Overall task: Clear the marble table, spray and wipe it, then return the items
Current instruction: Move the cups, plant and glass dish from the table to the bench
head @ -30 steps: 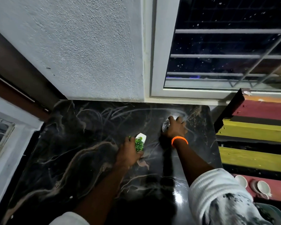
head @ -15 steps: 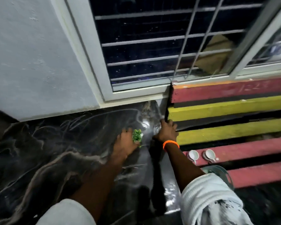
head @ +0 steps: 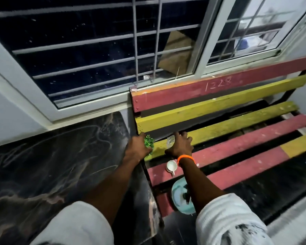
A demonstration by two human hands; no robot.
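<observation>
The black marble table (head: 57, 156) fills the left of the view, its top streaked. My left hand (head: 136, 147) is at the table's right edge, closed around a small green plant (head: 148, 142). My right hand (head: 180, 146), with an orange band at the wrist, rests over a small clear glass (head: 170, 140) on a yellow slat of the bench (head: 237, 124). Hand and plant are over the gap between table and bench. The plant's pot is hidden by my fingers.
A red and yellow slatted bench stands right of the table under the barred window (head: 113, 50). A white cup (head: 171, 166) sits on a red slat, a light blue bowl (head: 181, 198) lower down near my right forearm.
Both hands have moved right, from the middle of the marble table to the bench, carrying the plant and the glass. The view has swung right with them.
</observation>
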